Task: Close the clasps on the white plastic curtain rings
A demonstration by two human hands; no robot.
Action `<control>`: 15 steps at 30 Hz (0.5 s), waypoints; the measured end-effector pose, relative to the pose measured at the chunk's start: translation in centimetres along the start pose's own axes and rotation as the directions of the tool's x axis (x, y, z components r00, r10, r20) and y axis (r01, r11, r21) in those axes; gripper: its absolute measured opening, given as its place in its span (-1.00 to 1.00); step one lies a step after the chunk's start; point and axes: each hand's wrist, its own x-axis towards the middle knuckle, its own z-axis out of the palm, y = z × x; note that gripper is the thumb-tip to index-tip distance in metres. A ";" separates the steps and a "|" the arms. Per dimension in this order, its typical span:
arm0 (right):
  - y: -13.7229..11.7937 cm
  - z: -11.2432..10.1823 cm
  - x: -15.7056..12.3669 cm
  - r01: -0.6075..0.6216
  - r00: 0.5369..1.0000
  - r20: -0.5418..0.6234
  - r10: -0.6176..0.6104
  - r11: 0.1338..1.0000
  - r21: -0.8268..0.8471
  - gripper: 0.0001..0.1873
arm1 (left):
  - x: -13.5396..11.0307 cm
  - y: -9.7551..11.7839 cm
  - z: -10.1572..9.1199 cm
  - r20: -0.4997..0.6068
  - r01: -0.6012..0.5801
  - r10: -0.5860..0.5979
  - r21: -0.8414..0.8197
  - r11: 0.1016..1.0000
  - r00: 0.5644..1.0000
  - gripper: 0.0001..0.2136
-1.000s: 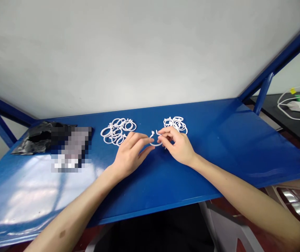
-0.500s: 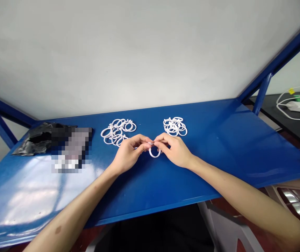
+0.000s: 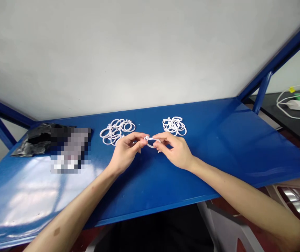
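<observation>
Between my two hands, above the blue table (image 3: pixel 150 189), is a white plastic ring (image 3: pixel 153 145) with a small knob on its left side. My left hand (image 3: pixel 127 150) pinches it at the knob, thumb and fingers together. The ring's right side sits between the thumb and fingers of my right hand (image 3: pixel 176 150). Beyond my left hand lies a loose pile of similar white rings (image 3: pixel 110 133), partly covered by that hand. Another pile of white rings (image 3: pixel 175 126) rests just past my right hand.
A crumpled black plastic bag (image 3: pixel 34 141) and a pixelated flat object (image 3: pixel 73 148) lie on the left of the table. Blue frame posts (image 3: pixel 262 92) rise at both ends. At far right, a white cable with an adapter (image 3: pixel 299 105) sits on a dark surface.
The ring has turned from hanging below my fingertips to lying flatter between my hands. My right fingers have shifted from its top to its right side.
</observation>
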 end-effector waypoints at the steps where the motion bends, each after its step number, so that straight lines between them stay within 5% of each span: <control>1: -0.1 0.0 0.1 -0.016 1.000 0.010 0.016 0.999 0.030 -0.83 | 0.0 0.0 0.1 -0.013 -0.005 0.005 -0.017 1.000 1.000 -0.81; 8: -0.5 0.4 0.1 -0.040 0.999 0.031 0.036 0.989 0.144 -0.85 | -0.6 0.0 1.0 -0.103 -0.041 0.035 -0.058 0.997 0.994 -0.87; 15: -0.1 0.0 -0.2 0.113 0.990 0.083 -0.111 0.993 -0.023 -0.81 | -1.0 -0.3 1.6 -0.130 -0.120 0.121 0.015 0.993 0.984 -0.84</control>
